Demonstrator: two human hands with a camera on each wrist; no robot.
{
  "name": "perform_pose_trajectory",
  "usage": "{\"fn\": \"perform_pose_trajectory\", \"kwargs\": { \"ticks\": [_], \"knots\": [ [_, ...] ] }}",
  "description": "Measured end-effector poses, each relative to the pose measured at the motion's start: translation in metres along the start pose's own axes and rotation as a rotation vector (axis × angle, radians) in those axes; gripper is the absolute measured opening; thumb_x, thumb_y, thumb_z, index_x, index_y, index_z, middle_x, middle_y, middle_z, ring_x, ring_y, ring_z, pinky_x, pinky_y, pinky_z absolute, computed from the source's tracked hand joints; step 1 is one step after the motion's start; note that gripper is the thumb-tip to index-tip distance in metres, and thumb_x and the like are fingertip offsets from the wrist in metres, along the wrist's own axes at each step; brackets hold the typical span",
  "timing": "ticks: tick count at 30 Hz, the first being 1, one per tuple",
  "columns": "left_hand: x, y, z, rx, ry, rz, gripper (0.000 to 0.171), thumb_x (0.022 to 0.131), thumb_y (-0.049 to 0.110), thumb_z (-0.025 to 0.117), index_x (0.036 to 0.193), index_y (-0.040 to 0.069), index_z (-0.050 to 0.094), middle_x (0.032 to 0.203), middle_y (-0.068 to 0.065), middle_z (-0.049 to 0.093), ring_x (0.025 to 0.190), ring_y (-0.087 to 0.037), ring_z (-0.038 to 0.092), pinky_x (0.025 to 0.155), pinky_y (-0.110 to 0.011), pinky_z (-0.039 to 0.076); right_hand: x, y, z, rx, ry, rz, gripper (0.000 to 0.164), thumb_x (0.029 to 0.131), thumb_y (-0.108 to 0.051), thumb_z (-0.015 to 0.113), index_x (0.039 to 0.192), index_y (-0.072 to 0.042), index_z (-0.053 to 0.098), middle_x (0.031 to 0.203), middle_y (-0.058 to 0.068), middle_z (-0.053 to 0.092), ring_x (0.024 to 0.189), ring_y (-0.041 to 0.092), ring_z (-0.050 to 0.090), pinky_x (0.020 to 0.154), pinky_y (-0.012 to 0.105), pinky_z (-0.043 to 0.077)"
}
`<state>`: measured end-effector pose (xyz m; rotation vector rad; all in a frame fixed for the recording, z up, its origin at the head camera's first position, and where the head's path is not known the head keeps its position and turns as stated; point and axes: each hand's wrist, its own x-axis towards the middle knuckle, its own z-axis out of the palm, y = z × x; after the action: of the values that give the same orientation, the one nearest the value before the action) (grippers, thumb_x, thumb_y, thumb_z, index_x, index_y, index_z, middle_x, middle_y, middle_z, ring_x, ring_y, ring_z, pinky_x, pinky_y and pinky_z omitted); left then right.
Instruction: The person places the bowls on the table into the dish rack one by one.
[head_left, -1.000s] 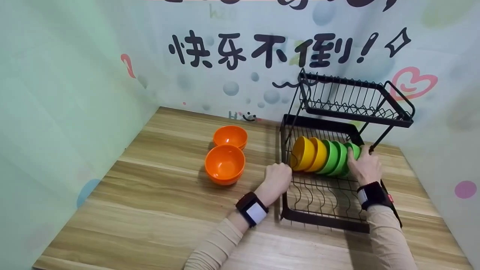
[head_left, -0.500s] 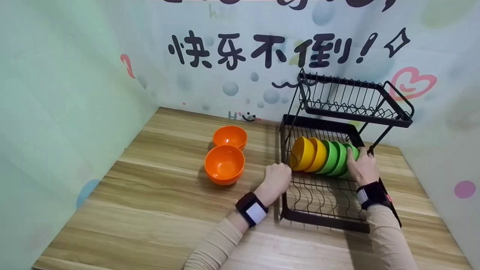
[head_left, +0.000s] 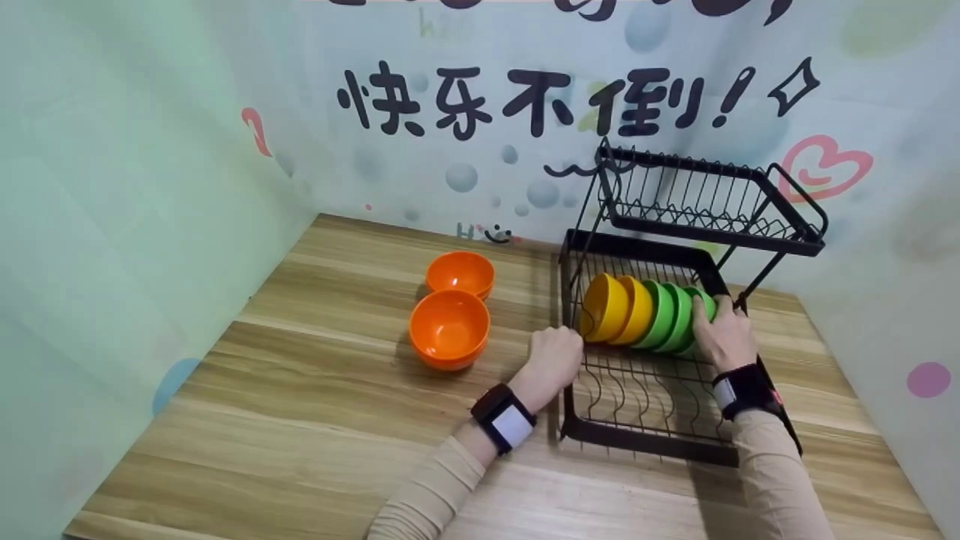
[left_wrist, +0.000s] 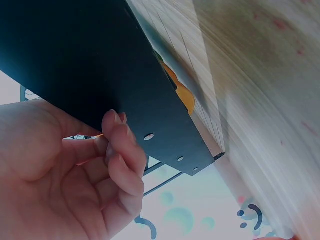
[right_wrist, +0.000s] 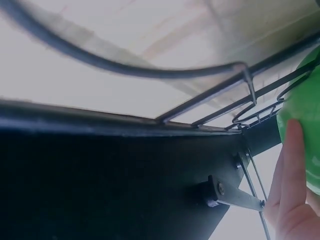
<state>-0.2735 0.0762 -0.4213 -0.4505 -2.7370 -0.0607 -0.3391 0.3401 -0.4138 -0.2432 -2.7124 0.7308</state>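
Backdrop: a pale printed wall (head_left: 457, 206) stands behind a wood-grained table (head_left: 300, 420). Left of centre, two groups of orange bowls sit upright, the rear (head_left: 460, 271) partly hidden by the front (head_left: 449, 326); whether they touch cannot be told. A hasty leftward sweep of the near arm could knock the front ones askew.

Next, the left hand (head_left: 556, 358) has its fingers curled over the left wall of the black rack (head_left: 652, 442), apart from the other hand. An uneven tug here would probably skid or twist the rack and shake its contents.

In the lower tier, two yellow bowls (head_left: 604, 307) and three green bowls (head_left: 660, 319) stand on edge in a close row. Packed so tightly, one jostled bowl might tip its neighbours.

At the right, the right hand (head_left: 727, 334) pinches the rightmost green bowl, thumb to its left and fingers to its right; the right wrist view shows a finger laid along the smooth green side, which could slip under a weak hold. A hasty lift might also catch the upper tier (head_left: 720, 233), set above and behind.
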Motion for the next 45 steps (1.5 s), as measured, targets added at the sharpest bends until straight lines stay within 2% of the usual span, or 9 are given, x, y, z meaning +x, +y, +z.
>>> {"fn": "perform_pose_trajectory", "kwargs": {
  "ticks": [8,20,27,34,40,45],
  "knots": [
    [0.000,0.001,0.001,0.017,0.026,-0.002,0.017,0.090,0.020,0.057,0.086,0.014,0.073,0.081,0.002,0.070,0.072,-0.016,0.067,0.053,-0.030,0.051,-0.001,0.000,-0.001,0.009,-0.009,-0.003,0.071,0.096,-0.056,0.027,0.137,0.000,0.041,0.131,0.040,0.045,0.121,0.054,0.044,0.097,0.061,0.037],
    [0.000,0.001,-0.001,0.012,0.010,0.000,0.017,0.090,0.020,0.057,0.088,0.014,0.073,0.083,0.001,0.070,0.073,-0.016,0.068,0.055,-0.030,0.052,-0.002,-0.002,-0.004,-0.002,-0.046,0.028,0.073,0.095,-0.059,0.024,0.140,-0.003,0.036,0.133,0.038,0.042,0.124,0.052,0.041,0.097,0.063,0.036],
    [0.001,0.002,0.000,0.010,0.003,-0.003,0.017,0.090,0.020,0.057,0.089,0.014,0.073,0.084,0.001,0.070,0.074,-0.016,0.068,0.055,-0.030,0.052,-0.003,-0.004,-0.006,-0.023,-0.031,0.045,0.073,0.095,-0.061,0.023,0.140,-0.005,0.038,0.135,0.035,0.041,0.125,0.051,0.041,0.097,0.065,0.036],
    [0.000,0.002,0.001,0.007,0.007,0.001,0.015,0.089,0.021,0.059,0.087,0.015,0.073,0.083,0.002,0.070,0.073,-0.016,0.067,0.054,-0.031,0.052,-0.002,-0.005,-0.007,-0.053,0.036,0.032,0.068,0.096,-0.056,0.027,0.135,-0.003,0.044,0.134,0.034,0.043,0.121,0.054,0.043,0.093,0.066,0.037],
    [-0.001,0.001,0.001,0.008,0.023,-0.001,0.016,0.089,0.019,0.058,0.085,0.015,0.073,0.082,0.001,0.070,0.073,-0.016,0.067,0.053,-0.031,0.052,-0.002,-0.008,-0.008,-0.056,0.102,0.006,0.060,0.098,-0.050,0.031,0.125,-0.001,0.052,0.126,0.032,0.049,0.111,0.054,0.049,0.088,0.065,0.039],
    [-0.001,0.001,0.000,0.004,0.004,-0.008,0.016,0.090,0.019,0.057,0.087,0.014,0.073,0.083,0.001,0.070,0.074,-0.016,0.067,0.054,-0.031,0.052,-0.002,-0.009,-0.010,-0.042,0.164,-0.033,0.053,0.098,-0.044,0.036,0.116,0.001,0.057,0.118,0.032,0.053,0.104,0.054,0.052,0.084,0.064,0.040]
  ]
}}
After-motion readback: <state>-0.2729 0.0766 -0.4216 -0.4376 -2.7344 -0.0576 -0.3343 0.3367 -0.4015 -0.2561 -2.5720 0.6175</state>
